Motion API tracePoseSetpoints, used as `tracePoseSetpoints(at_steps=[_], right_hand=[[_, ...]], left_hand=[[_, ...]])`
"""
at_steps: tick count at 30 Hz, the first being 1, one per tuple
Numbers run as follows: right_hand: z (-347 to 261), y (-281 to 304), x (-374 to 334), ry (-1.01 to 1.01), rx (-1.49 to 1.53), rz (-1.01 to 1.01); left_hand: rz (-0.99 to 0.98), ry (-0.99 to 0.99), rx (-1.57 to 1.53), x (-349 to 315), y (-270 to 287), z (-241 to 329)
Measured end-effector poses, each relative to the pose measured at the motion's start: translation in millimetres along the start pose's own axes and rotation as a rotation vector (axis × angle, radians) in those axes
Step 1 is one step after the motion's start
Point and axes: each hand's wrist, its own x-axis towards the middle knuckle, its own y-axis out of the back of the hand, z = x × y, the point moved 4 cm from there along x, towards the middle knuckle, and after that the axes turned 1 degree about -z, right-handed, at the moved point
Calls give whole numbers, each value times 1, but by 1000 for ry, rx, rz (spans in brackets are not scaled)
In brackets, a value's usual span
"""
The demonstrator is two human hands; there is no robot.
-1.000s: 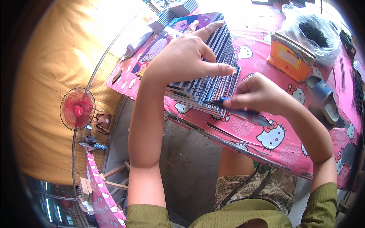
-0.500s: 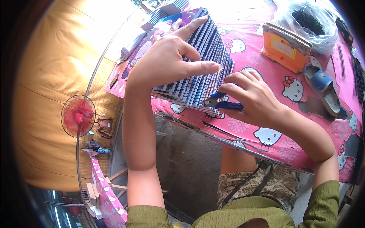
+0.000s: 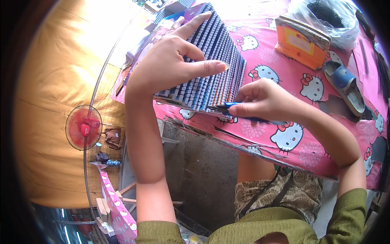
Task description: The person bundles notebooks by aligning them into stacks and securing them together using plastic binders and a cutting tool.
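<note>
A tall stack of spiral-bound notebooks [image 3: 215, 40] lies near the front of the table, rows of dark wire coils showing along its spine side. Over its top and coils my left hand [image 3: 174, 61] is spread, thumb and index finger stretched wide apart. At the near, lower corner of the stack, my right hand [image 3: 260, 99] grips small wire cutters [image 3: 231, 105] with blue handles. The cutters' jaws are close to the coil ends there; whether they touch a wire is hard to see. Fingers cover most of the handles.
A pink cartoon-print cover [image 3: 264, 75] is on the table, torn at the right. An orange box-like pack [image 3: 302, 42], a blue slipper [image 3: 345, 87] and a clear plastic bag [image 3: 345, 32] with black coils lie there. A red fan [image 3: 84, 129] stands left.
My right hand has turned, hiding more of the cutters, and their jaws have gone in at the stack's lower corner. My left hand keeps its spread over the notebooks.
</note>
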Motion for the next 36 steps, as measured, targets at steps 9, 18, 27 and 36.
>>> tracePoseSetpoints(at_steps=[9,18,27,36], right_hand=[[-4,-12,-12,702,-803,529],[16,6,15,-197,269,-131],[11,-4,-4,622,-700,423],[28,-1,14,-355,424,-256]], left_hand=[[-1,-7,8,2,2,3],[-32,51,-15,3,3,4],[47,2,90,2,2,-3],[37,8,49,2,1,-4]])
